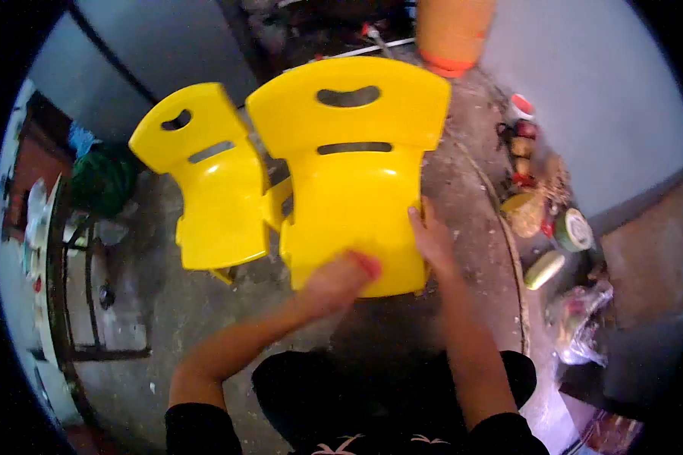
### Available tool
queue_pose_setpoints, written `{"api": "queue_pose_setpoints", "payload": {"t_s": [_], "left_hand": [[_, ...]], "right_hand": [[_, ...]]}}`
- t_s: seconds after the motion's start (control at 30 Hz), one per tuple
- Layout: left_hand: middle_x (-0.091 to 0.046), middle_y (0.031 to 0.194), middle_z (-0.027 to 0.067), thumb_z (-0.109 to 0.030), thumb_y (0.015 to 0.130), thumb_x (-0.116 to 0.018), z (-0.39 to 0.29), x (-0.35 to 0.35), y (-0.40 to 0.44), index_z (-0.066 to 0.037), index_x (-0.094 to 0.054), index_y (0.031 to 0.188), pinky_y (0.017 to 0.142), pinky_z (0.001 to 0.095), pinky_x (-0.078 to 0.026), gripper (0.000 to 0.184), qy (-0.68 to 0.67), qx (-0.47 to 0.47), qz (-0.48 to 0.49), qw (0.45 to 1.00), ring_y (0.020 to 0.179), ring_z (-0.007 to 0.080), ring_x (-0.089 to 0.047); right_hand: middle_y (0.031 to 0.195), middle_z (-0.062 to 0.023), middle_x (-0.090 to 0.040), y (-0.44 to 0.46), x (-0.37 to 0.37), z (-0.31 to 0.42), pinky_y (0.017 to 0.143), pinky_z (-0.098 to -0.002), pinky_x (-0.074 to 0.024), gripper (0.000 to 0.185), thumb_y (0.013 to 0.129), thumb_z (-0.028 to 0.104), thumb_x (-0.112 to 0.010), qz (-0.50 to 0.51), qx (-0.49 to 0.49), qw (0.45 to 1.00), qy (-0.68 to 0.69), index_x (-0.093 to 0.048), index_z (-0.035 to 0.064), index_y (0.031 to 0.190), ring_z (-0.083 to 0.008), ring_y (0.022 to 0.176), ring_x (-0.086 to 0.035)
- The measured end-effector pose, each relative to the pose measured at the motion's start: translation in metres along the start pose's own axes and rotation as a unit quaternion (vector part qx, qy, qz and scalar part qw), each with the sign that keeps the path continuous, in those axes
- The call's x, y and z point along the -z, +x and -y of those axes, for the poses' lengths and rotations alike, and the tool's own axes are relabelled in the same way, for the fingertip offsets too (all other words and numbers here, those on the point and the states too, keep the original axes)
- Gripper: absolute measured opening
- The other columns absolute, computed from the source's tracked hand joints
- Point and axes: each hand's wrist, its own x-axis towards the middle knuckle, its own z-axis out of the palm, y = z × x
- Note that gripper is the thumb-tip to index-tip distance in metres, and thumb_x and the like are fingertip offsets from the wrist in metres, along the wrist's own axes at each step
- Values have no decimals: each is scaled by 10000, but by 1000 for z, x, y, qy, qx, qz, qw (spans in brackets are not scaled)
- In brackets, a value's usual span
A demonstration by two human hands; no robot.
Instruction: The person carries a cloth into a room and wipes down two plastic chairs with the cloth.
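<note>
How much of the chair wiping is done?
The middle chair looks clean up its back, so maybe that's done. Now the left hand seems to wipe its seat with a red thing, right hand at its side. The seat's front is probably left to finish. I can't tell whether the other chair is wiped.

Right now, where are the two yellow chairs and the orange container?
Left yellow chair [224,208], head view: its seat.
Right yellow chair [357,197], head view: its seat.
Orange container [454,29], head view: its side.
</note>
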Motion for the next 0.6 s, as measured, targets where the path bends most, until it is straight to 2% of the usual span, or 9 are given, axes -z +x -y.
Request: {"api": "queue_pose_setpoints", "payload": {"t_s": [0.03, 0.1, 0.13, 0.27, 0.37, 0.43, 0.47, 0.57, 0.6], "left_hand": [[-627, 1067, 116, -204, 912, -590, 12, 22, -10, -131, -654, 1092, 862, 403, -516, 204, 29, 69, -21, 997, 1010, 283, -607], [-631, 1099, 127, -171, 936, -567, 43, 57, -4, -90, -654, 1055, 868, 413, -515, 168, 165, 74, -252, 951, 1032, 333, -595], [-633, 1104, 145, -173, 932, -573, 57, 66, -2, -65, -650, 1061, 879, 431, -510, 185, 196, 136, -276, 931, 1054, 361, -586], [-596, 1144, 166, -168, 917, -616, 49, 41, -37, -62, -640, 1136, 856, 453, -512, 245, 174, 125, -343, 915, 1065, 364, -583], [-561, 1121, 189, -201, 947, -605, 29, -1, -110, -48, -613, 1171, 769, 443, -528, 271, -119, 328, -252, 902, 917, 362, -627], [-576, 1065, 176, -229, 982, -570, 42, -38, -166, -29, -607, 1159, 698, 404, -530, 270, -120, 302, -178, 929, 794, 302, -650], [-600, 1025, 157, -234, 994, -558, 63, -58, -179, -19, -608, 1146, 659, 374, -527, 268, 23, 244, -172, 954, 736, 253, -656], [-644, 924, 110, -231, 976, -602, 43, -29, -142, -13, -615, 1106, 653, 311, -509, 254, -372, 387, -278, 797, 738, 152, -638], [-666, 811, 79, -226, 944, -658, 40, -26, -130, -9, -619, 1077, 616, 280, -493, 258, -556, 311, -324, 700, 704, 115, -628]], "right_hand": [[1376, -254, -503, 0, -4, -1, 1034, -488, -412, 582, 984, 463, -474, -17, 13, 999, -30, -414, 120, 1451, -434, 1219, -533], [1295, -231, -584, 1, -10, -8, 969, -503, -448, 529, 985, 462, -472, -58, 34, 993, -97, -474, 124, 1393, -436, 1160, -573], [1260, -237, -601, -1, -9, -6, 959, -506, -452, 523, 983, 457, -481, -59, 32, 992, -104, -482, 118, 1381, -438, 1142, -581], [1178, -255, -641, -2, -8, 1, 940, -507, -460, 517, 979, 454, -491, -54, -10, 990, -133, -513, 94, 1349, -445, 1092, -605], [1169, -263, -643, 1, -9, -2, 937, -506, -461, 525, 982, 469, -480, -49, -24, 988, -145, -534, 82, 1332, -438, 1097, -606], [1165, -265, -644, 1, -11, 0, 931, -497, -464, 528, 983, 478, -476, -68, -36, 990, -116, -548, 77, 1320, -428, 1102, -608], [1163, -265, -645, 0, -9, 2, 927, -488, -468, 529, 983, 481, -475, -87, -52, 991, -84, -555, 75, 1313, -422, 1101, -612], [1132, -251, -663, 4, -10, -13, 885, -487, -493, 518, 980, 481, -496, -115, -61, 989, -65, -591, 46, 1245, -416, 1042, -640], [1118, -244, -672, 7, -9, -18, 866, -491, -504, 515, 978, 478, -507, -117, -55, 989, -68, -605, 32, 1215, -417, 1013, -653]]}}
